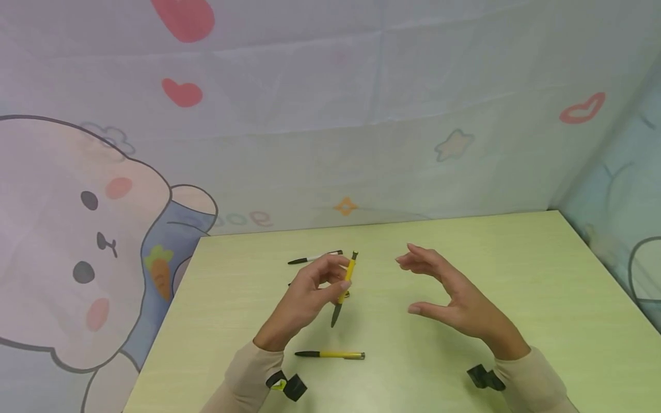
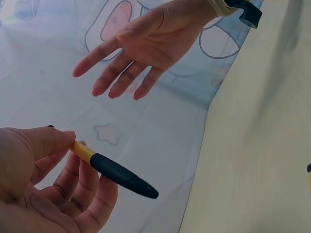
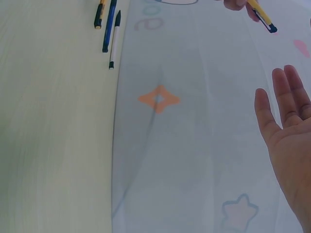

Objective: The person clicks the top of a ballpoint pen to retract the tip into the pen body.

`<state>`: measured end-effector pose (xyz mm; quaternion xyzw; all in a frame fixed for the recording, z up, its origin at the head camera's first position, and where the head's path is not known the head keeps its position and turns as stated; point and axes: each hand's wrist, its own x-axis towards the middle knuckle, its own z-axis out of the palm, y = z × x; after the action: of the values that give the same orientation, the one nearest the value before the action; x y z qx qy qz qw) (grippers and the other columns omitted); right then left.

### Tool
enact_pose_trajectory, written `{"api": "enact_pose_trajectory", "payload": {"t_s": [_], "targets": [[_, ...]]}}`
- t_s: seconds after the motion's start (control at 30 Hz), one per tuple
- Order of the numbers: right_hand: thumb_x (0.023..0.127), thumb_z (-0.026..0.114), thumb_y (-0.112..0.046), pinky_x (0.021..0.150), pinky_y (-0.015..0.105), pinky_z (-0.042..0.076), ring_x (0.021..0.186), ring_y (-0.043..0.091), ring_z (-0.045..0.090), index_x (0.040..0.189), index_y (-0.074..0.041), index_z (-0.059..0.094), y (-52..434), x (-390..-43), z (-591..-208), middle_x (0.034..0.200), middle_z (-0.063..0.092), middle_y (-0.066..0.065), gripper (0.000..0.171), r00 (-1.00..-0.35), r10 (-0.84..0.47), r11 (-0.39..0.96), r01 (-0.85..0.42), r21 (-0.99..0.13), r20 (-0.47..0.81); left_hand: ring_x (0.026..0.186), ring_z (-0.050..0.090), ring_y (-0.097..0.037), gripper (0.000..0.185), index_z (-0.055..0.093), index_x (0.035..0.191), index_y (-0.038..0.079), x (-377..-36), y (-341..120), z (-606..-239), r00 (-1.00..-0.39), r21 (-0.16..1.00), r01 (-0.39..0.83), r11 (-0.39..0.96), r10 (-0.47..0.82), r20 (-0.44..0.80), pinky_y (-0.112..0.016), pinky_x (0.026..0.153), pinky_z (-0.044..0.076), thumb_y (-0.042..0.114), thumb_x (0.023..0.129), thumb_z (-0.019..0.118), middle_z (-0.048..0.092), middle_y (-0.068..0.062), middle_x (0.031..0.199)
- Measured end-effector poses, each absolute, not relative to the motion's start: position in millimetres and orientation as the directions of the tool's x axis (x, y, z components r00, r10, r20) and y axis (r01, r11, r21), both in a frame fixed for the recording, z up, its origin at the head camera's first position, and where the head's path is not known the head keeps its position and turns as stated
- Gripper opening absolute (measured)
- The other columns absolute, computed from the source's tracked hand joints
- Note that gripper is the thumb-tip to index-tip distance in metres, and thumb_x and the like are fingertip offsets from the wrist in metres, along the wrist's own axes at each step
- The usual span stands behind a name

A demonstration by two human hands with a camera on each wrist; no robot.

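Note:
My left hand (image 1: 316, 287) pinches a yellow pen (image 1: 350, 274) between thumb and fingers, raised over the table. Its black grip end (image 2: 126, 177) points down; the clip end is up. My right hand (image 1: 459, 301) is held above the table to the right, fingers extended and thumb apart, with nothing in it. On the table in front lies another yellow pen (image 1: 335, 355). Behind the left hand is a white pen (image 1: 312, 259), partly covered by it in the head view. The right wrist view shows a blue pen (image 3: 110, 26) beside the white one, with a yellow pen (image 3: 99, 14) alongside.
The pale table (image 1: 516, 275) meets a printed cloth backdrop (image 1: 330, 143) along its back edge. Another cloth panel (image 1: 630, 172) stands at the right side. Dark wrist cameras (image 1: 294, 387) sit on both sleeves.

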<state>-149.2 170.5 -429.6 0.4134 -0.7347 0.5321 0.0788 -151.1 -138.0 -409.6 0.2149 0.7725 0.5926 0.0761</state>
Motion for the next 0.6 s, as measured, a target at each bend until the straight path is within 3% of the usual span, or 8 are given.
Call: {"api": "enact_pose_trajectory", "payload": {"t_s": [0.17,0.6], "targets": [[0.077,0.082,0.011,0.116,0.021,0.036,0.133,0.023,0.052,0.158,-0.003,0.027,173,-148,-431,0.146,0.05,0.014,0.099,-0.652,-0.519,0.09,-0.685,-0.723,0.552,0.1,0.063,-0.028,0.031,0.061,0.13,0.017,-152,-143,-412,-0.896,0.948,0.228,0.221,0.428,0.115,-0.032,0.075,0.058,0.011,0.1,0.065,0.066,-0.01,0.112],[0.076,0.081,0.014,0.115,0.021,0.035,0.133,0.025,0.052,0.158,-0.002,0.026,178,-146,-432,0.146,0.05,0.016,0.1,-0.651,-0.513,0.089,-0.689,-0.72,0.559,0.094,0.062,-0.022,0.032,0.061,0.13,0.02,-161,-154,-427,-0.884,0.917,0.256,0.306,0.458,0.094,-0.032,0.078,0.052,0.013,0.1,0.066,0.065,-0.006,0.103]]}}
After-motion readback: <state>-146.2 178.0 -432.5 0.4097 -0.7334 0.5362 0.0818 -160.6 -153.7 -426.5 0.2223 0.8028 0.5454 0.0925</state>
